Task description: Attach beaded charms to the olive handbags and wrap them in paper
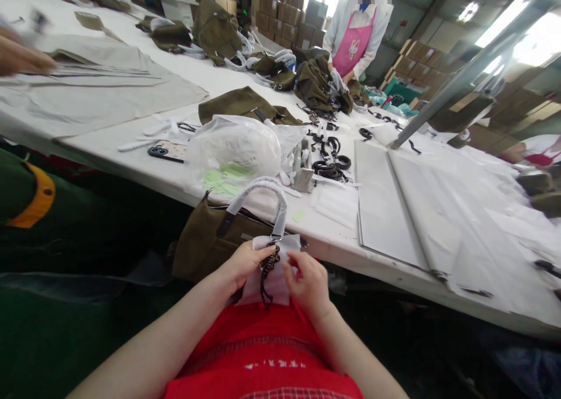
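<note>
An olive-green handbag [199, 241] leans against the table's front edge before me, its upright handle [258, 188] wrapped in white. At a metal ring at the handle's base hangs a dark beaded or braided bag charm [269, 264] with a dangling end. Behind the charm lies a thin white sheet [280, 288]. My left hand [243, 263] is closed on the charm's upper part and the sheet, thumb on top. Close to the sheet's right edge, my right hand [310, 283] has its fingers curled in a pinch; what they hold, if anything, is hidden.
On the table are a clear plastic bag [232, 148], a phone [166, 151], black looped straps [331, 159] and grey boards [385, 206]. More olive bags [315, 83] lie farther back. A co-worker in a pink apron [354, 42] stands across; another person's hand [21, 54] is at left.
</note>
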`<state>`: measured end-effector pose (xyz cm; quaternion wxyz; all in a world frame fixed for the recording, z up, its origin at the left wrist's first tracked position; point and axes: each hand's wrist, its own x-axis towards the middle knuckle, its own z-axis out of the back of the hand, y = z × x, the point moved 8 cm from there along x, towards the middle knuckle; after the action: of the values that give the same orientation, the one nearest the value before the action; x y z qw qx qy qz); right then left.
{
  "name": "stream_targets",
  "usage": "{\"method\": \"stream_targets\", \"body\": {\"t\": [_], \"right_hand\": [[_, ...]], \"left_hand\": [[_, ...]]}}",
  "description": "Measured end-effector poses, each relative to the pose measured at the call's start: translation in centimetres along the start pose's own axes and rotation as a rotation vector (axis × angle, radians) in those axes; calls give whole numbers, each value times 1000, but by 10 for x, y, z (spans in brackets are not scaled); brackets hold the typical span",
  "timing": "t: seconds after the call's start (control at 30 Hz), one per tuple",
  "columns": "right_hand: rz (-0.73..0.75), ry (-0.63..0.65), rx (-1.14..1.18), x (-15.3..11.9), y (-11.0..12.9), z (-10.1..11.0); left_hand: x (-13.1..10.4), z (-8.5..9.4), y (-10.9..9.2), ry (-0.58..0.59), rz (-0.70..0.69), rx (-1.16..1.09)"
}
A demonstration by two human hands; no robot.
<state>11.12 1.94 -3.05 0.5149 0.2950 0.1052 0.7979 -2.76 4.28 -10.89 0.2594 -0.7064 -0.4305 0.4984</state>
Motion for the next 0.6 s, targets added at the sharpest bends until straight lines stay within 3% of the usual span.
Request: {"method": "stream_targets", "body": {"t": [0.07,0.13,0.2,0.33,0.47,0.53,0.6], "right_hand": [[-191,-95,-15,-1,-33,11],[-318,5,57,-3,-58,1],[-377,122,233,-3,-68,-18],[-384,91,610,9,-50,-46],[-347,136,685,30,-15,-68],[-343,171,677,36,-5,-74],[-325,209,654,36,2,-76]], "left_hand": [[1,2,2,27,43,-11],[1,2,3,48,73,-24],[2,2,2,54,75,-23],[3,-2,-3,45,-17,100],[-3,5,-16,-109,-215,353],[-7,11,-15,-147,-199,333],[-10,12,-9,-83,-108,176]]}}
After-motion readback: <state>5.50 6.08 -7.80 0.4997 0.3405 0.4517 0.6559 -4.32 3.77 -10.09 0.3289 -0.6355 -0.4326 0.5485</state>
